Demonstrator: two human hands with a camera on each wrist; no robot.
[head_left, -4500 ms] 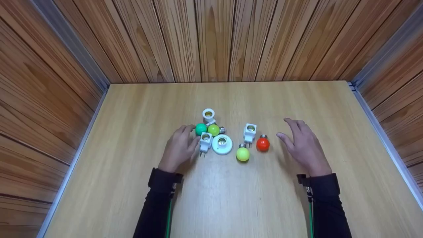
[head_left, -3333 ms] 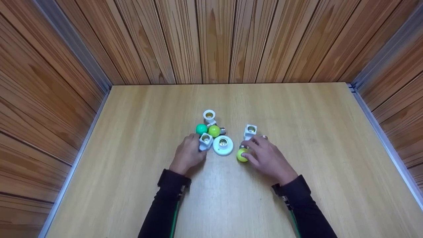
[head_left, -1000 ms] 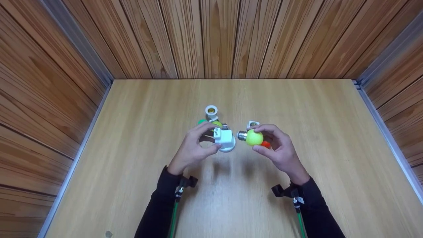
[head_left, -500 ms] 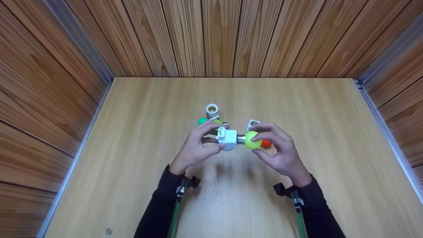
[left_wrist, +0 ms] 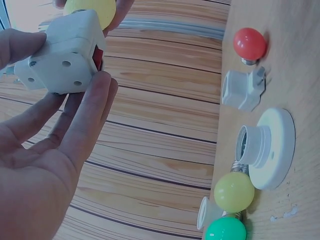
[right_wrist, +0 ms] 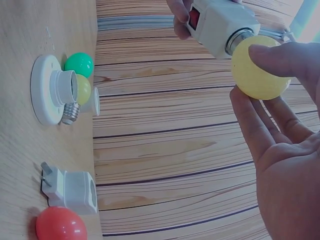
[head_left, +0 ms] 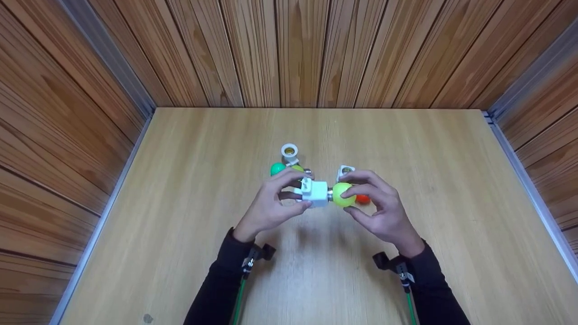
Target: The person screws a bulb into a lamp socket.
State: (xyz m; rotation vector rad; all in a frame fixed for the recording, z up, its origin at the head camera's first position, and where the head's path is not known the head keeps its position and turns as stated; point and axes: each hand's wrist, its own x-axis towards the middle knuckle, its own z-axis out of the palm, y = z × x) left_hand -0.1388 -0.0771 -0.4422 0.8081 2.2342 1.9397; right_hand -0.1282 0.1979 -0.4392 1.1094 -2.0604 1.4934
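Both hands up off the table (head_left: 180, 225), meeting in front at mid-height, forearms in black sleeves angling inward. Left hand (head_left: 271, 205) pinches a white plug socket (head_left: 314, 192) between thumb and curled fingers; left wrist view shows the fingers (left_wrist: 90, 115) wrapped along its side. Right hand (head_left: 381, 212) holds the yellow bulb (head_left: 342, 195) with fingertips and thumb around the ball, palm partly open below it. Bulb's metal base sits inside the socket mouth, so bulb and socket are joined, held level above the table centre.

Socket: boxy hard white plastic, small screw holes on the back, a red switch on one side (left_wrist: 97, 57). Bulb: smooth matte round ball, yellow.

On the table behind: a red bulb (head_left: 362, 198) just beside a second white plug socket (head_left: 345, 170); a round white ceiling socket (left_wrist: 272, 150), flat disc base with a ribbed collar; a yellow-green bulb (left_wrist: 233, 192) and a green bulb (head_left: 277, 169) touching each other; a small white round socket (head_left: 289, 152) at the far end. Table is pale wood grain; walls are brown wood planks.
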